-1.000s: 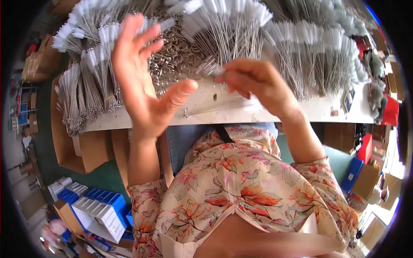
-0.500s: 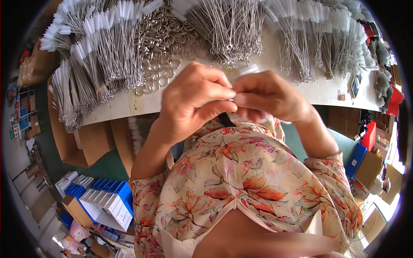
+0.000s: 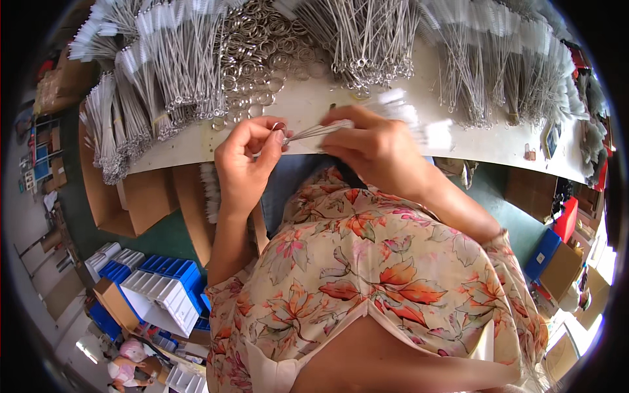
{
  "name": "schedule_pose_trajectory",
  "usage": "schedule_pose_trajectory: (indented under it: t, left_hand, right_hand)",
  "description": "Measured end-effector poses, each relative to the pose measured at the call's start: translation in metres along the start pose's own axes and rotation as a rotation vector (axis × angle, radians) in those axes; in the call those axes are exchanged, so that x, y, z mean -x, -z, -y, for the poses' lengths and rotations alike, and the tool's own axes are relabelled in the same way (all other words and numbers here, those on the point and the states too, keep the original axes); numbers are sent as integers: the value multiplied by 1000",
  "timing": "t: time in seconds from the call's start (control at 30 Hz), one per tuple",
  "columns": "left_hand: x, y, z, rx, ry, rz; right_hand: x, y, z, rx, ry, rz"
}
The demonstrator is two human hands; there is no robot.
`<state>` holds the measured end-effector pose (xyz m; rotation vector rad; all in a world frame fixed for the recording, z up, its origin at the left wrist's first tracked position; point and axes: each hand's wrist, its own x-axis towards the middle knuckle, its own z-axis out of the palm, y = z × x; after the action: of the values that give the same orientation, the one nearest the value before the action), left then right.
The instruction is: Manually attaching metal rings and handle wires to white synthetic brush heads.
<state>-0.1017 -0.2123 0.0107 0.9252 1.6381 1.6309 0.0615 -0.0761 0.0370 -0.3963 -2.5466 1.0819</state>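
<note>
Far left on the white table [image 3: 458,141] lie bundles of thin wire brushes [image 3: 141,85], their white bristle ends fanned toward the back, and just right of them a loose heap of metal rings [image 3: 252,49].

In front of that heap, the left hand [image 3: 244,164] is raised off the table edge with thumb and forefinger pinched together on a small metal ring [image 3: 279,126] at their tips; the other fingers are curled in loosely.

From that ring a small bunch of brushes [image 3: 327,128] runs out to the right, its long axis nearly level and tilted slightly upward. The looped wire ends meet the ring at the left fingertips, and the white bristle ends [image 3: 406,114] stick out, blurred, past the right hand.

The right hand [image 3: 377,147] is closed round the middle of the bunch, fingers on top. So the ring lies just left of the right hand's grip and directly at the left hand's fingertips, the two hands near each other above the table's front edge. More brush bundles [image 3: 498,72] cover the table on the right.
</note>
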Motion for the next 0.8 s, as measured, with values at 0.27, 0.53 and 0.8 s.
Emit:
schedule_pose_trajectory:
  t: [0.27, 0.53, 0.8]
  left_hand:
    - [-17, 13, -46, -77, -97, 158]
    - [-35, 23, -64, 60, -36, 400]
    - [-29, 5, -59, 25, -153, 309]
  right_hand:
    - [-30, 6, 12, -346, 154, 106]
    - [-27, 19, 14, -691, -298, 313]
    - [-29, 27, 12, -808, -336, 331]
